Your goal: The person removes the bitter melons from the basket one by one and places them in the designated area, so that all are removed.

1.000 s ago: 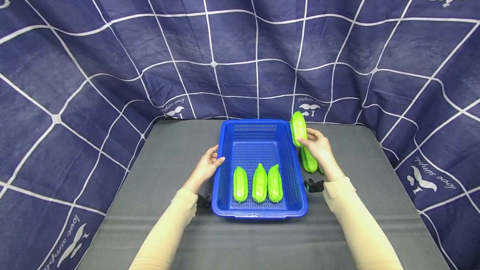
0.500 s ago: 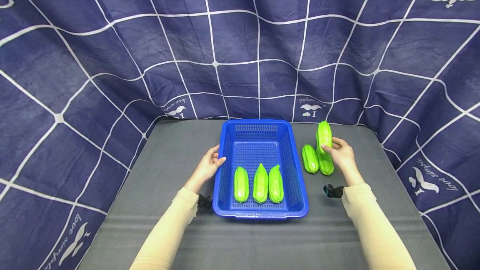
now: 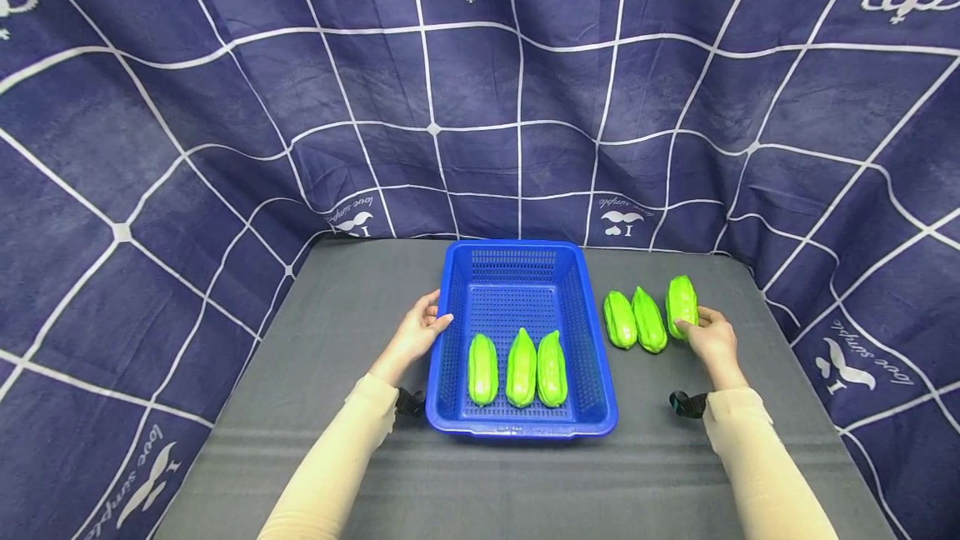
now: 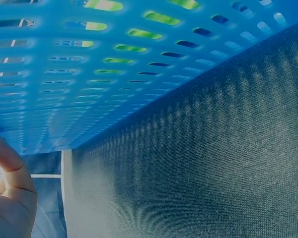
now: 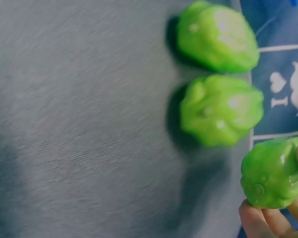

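My right hand [image 3: 714, 342] grips a bright green, ridged bitter melon [image 3: 682, 307] between thumb and fingers at the right of the table. In the right wrist view, the held bitter melon [image 5: 272, 173] shows its rounded end, with fingertips around it. Just left of it, two more bitter melons lie side by side, a pointed one [image 3: 648, 322] and a blunter one [image 3: 620, 319]. My left hand [image 3: 417, 327] holds the left rim of a blue plastic basket [image 3: 522, 427], thumb toward the rim. In the left wrist view, the perforated basket wall [image 4: 104, 64] fills the upper part.
Inside the basket, three bitter melons [image 3: 482, 369] lie in its near half. A grey cloth [image 3: 337, 440] covers the table. Blue curtains [image 3: 480, 107] with white lines hang at the back and both sides.
My right hand has carried its bitter melon from the basket's right rim rightward and down, past the two melons on the table. The left hand has stayed at the basket.
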Demonstrator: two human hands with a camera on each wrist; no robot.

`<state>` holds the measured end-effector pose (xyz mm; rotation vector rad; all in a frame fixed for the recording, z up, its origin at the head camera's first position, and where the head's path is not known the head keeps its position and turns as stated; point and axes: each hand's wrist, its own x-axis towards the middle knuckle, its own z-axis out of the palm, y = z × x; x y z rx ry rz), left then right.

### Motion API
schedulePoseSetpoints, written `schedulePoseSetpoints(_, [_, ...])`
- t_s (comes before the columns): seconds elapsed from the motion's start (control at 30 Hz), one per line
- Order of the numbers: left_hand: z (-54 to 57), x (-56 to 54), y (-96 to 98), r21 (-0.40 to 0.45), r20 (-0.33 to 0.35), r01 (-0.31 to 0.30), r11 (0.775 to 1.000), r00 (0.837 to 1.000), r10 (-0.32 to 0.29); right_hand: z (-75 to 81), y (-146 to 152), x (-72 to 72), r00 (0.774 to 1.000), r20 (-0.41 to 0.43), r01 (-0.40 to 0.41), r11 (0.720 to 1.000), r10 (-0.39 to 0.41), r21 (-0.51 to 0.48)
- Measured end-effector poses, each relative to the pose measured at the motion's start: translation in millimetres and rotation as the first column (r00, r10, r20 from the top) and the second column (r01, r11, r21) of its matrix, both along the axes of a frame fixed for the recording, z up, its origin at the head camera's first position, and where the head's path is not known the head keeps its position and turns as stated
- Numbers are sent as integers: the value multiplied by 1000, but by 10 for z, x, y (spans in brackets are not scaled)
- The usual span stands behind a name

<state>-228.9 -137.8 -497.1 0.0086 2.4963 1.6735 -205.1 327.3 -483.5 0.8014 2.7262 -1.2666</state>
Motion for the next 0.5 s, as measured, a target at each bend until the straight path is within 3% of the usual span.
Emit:
schedulePoseSetpoints(0.23, [10,3,1,-6,-5,2,1000,1000,-2,-130,76,88,1000,19,19,1000,-19,8])
schedulePoseSetpoints(0.5, [-1,3,8,-11,2,-3,1000,1000,3,-201,97,115,998,48,-33,999,32,30])
